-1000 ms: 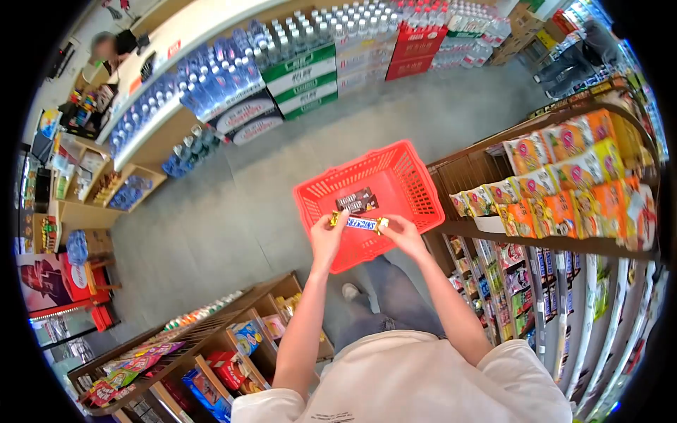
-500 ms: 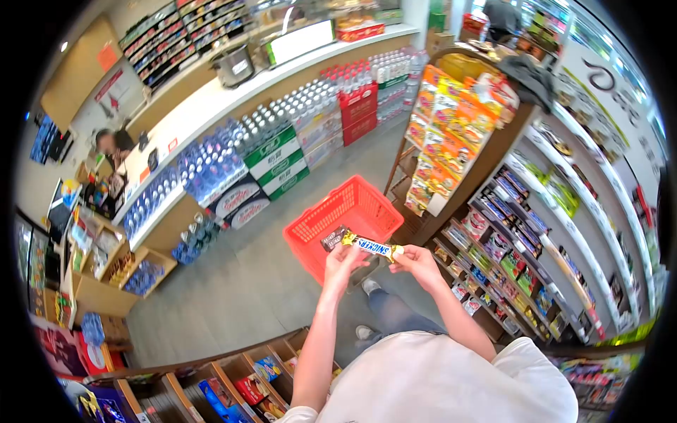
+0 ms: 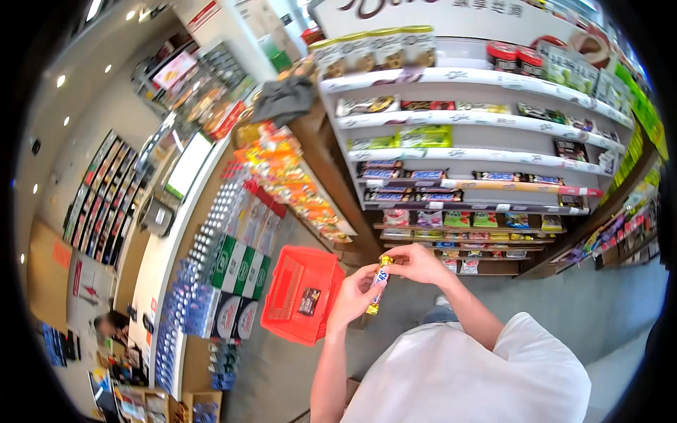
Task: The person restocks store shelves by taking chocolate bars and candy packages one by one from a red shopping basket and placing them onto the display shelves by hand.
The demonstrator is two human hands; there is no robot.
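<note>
A Snickers bar (image 3: pixel 379 285) in a yellow-ended white and blue wrapper is held upright in front of me. My left hand (image 3: pixel 352 295) is closed around its side and lower part. At the top end, my right hand (image 3: pixel 416 265) pinches the wrapper between thumb and fingers. Just left of my left hand is a red plastic shopping basket (image 3: pixel 276 310), and a dark brown packet (image 3: pixel 309 302) lies inside it. What bears the basket's weight cannot be made out.
Ahead stands a snack shelf (image 3: pixel 458 155) with rows of chocolate bars and bags. A rack of orange packets (image 3: pixel 296 180) hangs at its left end. Further left, bottled drinks (image 3: pixel 204 247) line the counter (image 3: pixel 144 282), with a person (image 3: pixel 111 326) behind it.
My view has swung right to face the snack shelf. The Snickers bar has turned from level to upright, and my right hand has moved from its right end to its top.
</note>
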